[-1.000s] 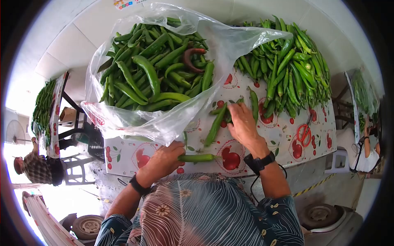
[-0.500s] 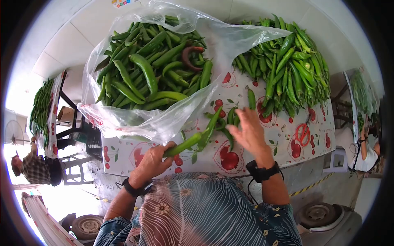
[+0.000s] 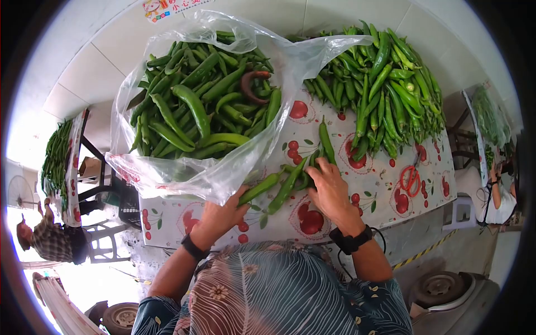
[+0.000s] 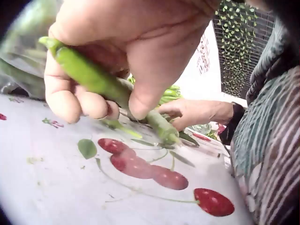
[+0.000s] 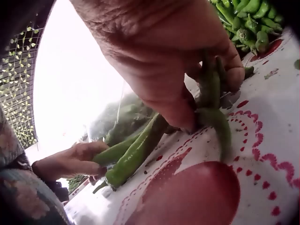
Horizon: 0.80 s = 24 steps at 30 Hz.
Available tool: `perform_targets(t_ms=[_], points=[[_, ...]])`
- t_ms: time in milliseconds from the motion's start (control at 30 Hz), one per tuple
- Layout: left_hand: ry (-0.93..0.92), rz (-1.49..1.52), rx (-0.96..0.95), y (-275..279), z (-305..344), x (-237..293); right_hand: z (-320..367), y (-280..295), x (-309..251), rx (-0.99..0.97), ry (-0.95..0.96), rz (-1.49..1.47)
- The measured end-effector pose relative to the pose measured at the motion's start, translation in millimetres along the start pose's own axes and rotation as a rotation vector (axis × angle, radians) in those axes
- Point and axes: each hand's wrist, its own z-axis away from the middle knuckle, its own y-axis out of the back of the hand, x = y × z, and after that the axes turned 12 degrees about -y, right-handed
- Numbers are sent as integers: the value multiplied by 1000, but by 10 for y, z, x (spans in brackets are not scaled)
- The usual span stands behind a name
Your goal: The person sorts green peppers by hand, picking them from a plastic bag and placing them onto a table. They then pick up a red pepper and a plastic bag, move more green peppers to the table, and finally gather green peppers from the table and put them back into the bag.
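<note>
My left hand (image 3: 223, 220) grips a long green chili pepper (image 3: 260, 188) near the table's front. In the left wrist view the thumb presses this pepper (image 4: 86, 70) against curled fingers. My right hand (image 3: 332, 192) reaches down among a few loose green peppers right of it. In the right wrist view its thumb and fingers close around small dark green peppers (image 5: 210, 89), partly hidden by the hand. Another long pepper (image 3: 286, 192) lies on the tablecloth between both hands. One more pepper (image 3: 326, 139) lies just beyond the right fingertips.
A clear plastic bag (image 3: 190, 176) heaped with green peppers stands at the back left. A large pepper pile (image 3: 385, 95) covers the back right. Red-handled scissors (image 3: 410, 180) lie at the right. Other people (image 3: 56, 234) sit at tables on both sides.
My right hand, lifted with spread fingers half a second ago, has come down left and nearer onto the loose peppers. My left hand keeps its pepper, swung from level to slanting up and right.
</note>
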Motion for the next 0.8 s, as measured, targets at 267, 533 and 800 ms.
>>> perform_targets(t_ms=[267, 533, 800], points=[[15, -176, -120, -67, -139, 96, 84, 60, 260, -25, -73, -157], [-5, -89, -80, -63, -195, 152, 183, 155, 350, 0, -189, -200], [-24, -83, -91, -85, -211, 156, 181, 98, 320, -52, -329, -126]])
